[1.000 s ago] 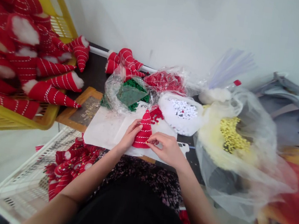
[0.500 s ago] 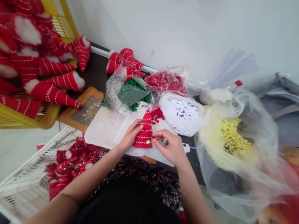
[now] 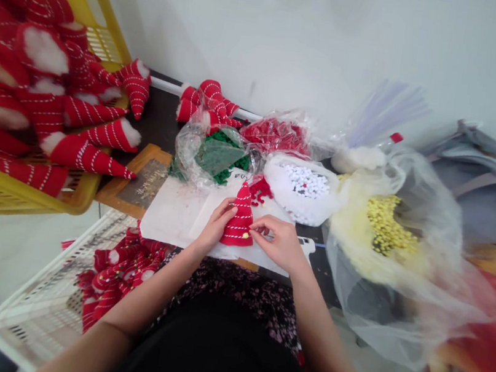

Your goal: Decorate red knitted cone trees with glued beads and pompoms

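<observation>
A red stuffed cone with white stitched stripes (image 3: 239, 219) lies point away from me on white paper (image 3: 178, 213). My left hand (image 3: 216, 225) is closed on its left side. One small yellow pompom (image 3: 245, 235) sits near the cone's lower right edge. Right beside that edge, my right hand (image 3: 279, 240) is closed in a pinch, thumb and forefinger together. Whatever is between those fingertips is too small to make out. Small red pompoms (image 3: 259, 191) lie on the paper just beyond the cone.
Bags of green (image 3: 220, 154), red (image 3: 276, 135), white (image 3: 307, 182) and yellow pompoms (image 3: 391, 226) stand around the paper. A yellow crate (image 3: 82, 201) on the left holds many stuffed cones. Below it, a white basket (image 3: 4, 317) holds more decorated red pieces.
My right hand has shifted slightly left, its pinched fingertips now closer to the cone's edge by the yellow pompom. My left hand and the cone stay where they were.
</observation>
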### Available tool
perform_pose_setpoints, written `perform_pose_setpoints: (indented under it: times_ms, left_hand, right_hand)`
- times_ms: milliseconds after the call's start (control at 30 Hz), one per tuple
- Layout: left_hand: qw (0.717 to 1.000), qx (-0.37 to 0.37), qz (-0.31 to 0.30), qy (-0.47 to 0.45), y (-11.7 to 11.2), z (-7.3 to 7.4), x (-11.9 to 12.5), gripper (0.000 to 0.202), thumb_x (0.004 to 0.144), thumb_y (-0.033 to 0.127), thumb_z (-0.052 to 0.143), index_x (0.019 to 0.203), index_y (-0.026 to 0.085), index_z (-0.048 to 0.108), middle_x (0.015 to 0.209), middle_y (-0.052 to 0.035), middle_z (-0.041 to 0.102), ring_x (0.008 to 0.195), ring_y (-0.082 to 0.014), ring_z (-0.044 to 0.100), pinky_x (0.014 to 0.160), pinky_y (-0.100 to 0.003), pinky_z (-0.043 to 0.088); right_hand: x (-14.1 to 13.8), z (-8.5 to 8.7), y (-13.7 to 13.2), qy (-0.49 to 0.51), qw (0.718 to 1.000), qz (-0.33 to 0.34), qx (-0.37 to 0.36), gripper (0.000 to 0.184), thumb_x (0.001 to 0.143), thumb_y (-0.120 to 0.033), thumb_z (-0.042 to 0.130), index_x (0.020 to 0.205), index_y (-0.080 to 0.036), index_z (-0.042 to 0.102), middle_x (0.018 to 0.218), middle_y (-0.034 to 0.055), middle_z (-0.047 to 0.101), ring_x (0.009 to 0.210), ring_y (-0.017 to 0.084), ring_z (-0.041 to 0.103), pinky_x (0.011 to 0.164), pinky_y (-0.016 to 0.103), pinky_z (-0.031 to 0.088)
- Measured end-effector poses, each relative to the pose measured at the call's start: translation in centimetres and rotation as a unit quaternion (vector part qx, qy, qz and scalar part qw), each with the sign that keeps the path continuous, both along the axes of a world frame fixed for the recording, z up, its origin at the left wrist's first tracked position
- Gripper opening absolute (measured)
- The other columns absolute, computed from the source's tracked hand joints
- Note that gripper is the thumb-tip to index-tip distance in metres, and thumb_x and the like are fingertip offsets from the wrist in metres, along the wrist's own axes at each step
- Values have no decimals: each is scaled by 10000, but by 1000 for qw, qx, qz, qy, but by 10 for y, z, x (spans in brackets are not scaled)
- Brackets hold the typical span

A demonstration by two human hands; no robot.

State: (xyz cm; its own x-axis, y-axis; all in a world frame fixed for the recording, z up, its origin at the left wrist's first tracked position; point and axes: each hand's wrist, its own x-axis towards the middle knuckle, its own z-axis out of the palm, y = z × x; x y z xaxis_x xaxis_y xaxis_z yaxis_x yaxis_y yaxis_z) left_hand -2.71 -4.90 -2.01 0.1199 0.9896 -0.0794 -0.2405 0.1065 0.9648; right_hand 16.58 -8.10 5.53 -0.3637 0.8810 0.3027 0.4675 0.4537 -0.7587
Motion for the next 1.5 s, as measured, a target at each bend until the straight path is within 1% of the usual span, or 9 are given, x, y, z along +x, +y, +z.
perform_pose_setpoints:
  times_ms: [167,400,533,667,833,1000,1133,1300,1500]
  left_hand:
    - [1000,1,-3,-6,0,-1,0,385,881,490,683,1152,218,658,1234,-74,724,1229,-298,648,1106,-410,472]
    - [1000,10,5,23,1,0,-1,386,877,491,680,1147,216,664,1234,-74,724,1231,-288,634,1127,-401,453]
    - [1000,5,-2,17,1,0,-1,390,878,492,671,1157,220,660,1224,-73,721,1231,-287,635,1118,-398,455]
    - [1000,10,5,16,1,0,0,374,878,479,675,1151,224,665,1256,-73,719,1268,-288,622,1136,-396,445]
    - [1000,10,14,25,1,0,0,378,863,486,688,1136,225,673,1250,-75,719,1253,-286,621,1142,-390,432]
    - [1000,8,12,23,1,1,0,387,861,487,684,1146,226,666,1281,-80,711,1275,-290,611,1158,-391,413]
    - [1000,12,11,26,1,1,0,381,862,489,681,1133,221,668,1262,-80,718,1271,-291,612,1160,-393,414]
    - [999,12,11,29,2,0,0,363,870,485,680,1125,227,681,1186,-63,728,1202,-284,637,1127,-396,450]
    - [1000,4,3,21,1,-1,1,377,879,495,670,1144,227,684,1153,-55,728,1149,-275,656,1080,-388,484]
  right_hand:
    - [1,0,-5,0,999,21,-44,92,921,-180,701,886,-228,771,860,34,781,711,190,699,711,334,595]
    - [-4,-8,-4,20,998,39,-44,121,971,-231,702,887,-219,788,912,57,787,793,194,731,719,312,594]
    - [-3,-7,-7,12,999,38,7,102,985,-202,678,978,-226,777,971,68,766,839,200,725,768,333,606]
    - [-4,1,-14,-48,996,44,67,143,987,-175,666,1101,-232,731,1026,87,735,946,236,702,857,386,606]
    - [-9,1,-16,-125,982,51,130,109,1039,-195,604,1009,-219,706,970,94,714,902,247,660,808,390,585]
    - [-10,-2,-15,-130,979,61,143,172,1076,-213,555,973,-203,692,928,93,712,859,239,651,771,377,568]
    - [-9,-2,-15,-107,986,58,118,178,1083,-233,549,972,-217,687,934,85,709,871,232,657,785,368,562]
    - [-9,-2,-15,7,999,22,34,134,1057,-284,609,948,-234,667,924,59,699,852,206,666,770,338,558]
    - [-9,-6,-15,102,993,-20,-53,200,1014,-358,649,863,-228,661,906,50,737,810,190,661,721,314,536]
